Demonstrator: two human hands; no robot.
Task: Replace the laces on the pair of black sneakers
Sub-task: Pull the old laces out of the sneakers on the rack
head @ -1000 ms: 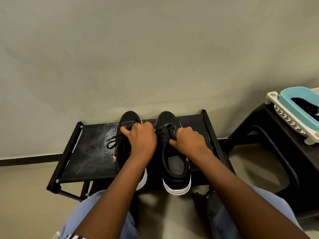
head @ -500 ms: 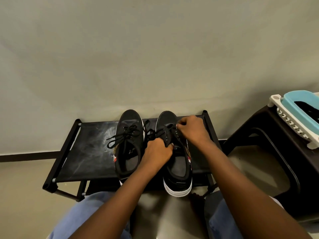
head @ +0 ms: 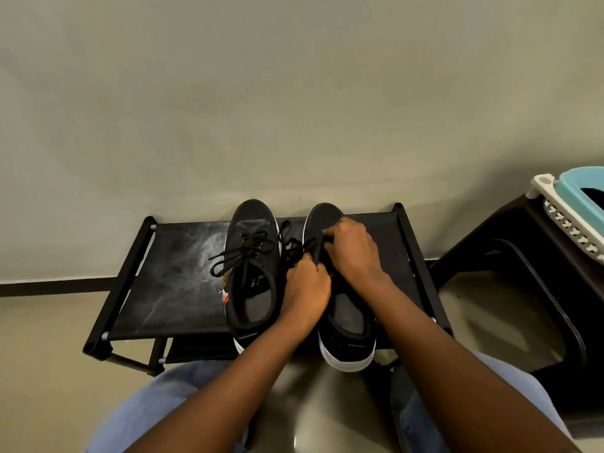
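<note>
Plain grey-green wall fills the upper half of the view, meeting a pale floor at a dark skirting strip. Against the wall stands a low black bench [head: 170, 282] with a scuffed fabric top and a black tube frame. Two black sneakers with white soles sit side by side on it, toes toward the wall and heels toward the person.

On the left, the left sneaker [head: 251, 269] is tied, with its black lace [head: 242, 256] in a loose bow whose loops spill over the shoe's left side. No hand touches this shoe.

Next to it, almost touching, is the right sneaker [head: 346, 325], its heel hanging slightly past the near edge of the bench. Both hands work at its lacing. The left hand [head: 307, 289] reaches across from the lower left, its fingers curled tight around a strand of the right shoe's lace [head: 315, 248]. The right hand [head: 353, 253] lies over the front of the same shoe, fingers bent down and pinching the lace near the upper eyelets. A loose end of this lace trails into the gap between the two shoes.

Both forearms are bare, and pale blue trousers show at the bottom of the view.

At the right stands a dark brown plastic stool [head: 529, 289], carrying a white and turquoise basket [head: 568, 217] cut off by the edge of the view.
</note>
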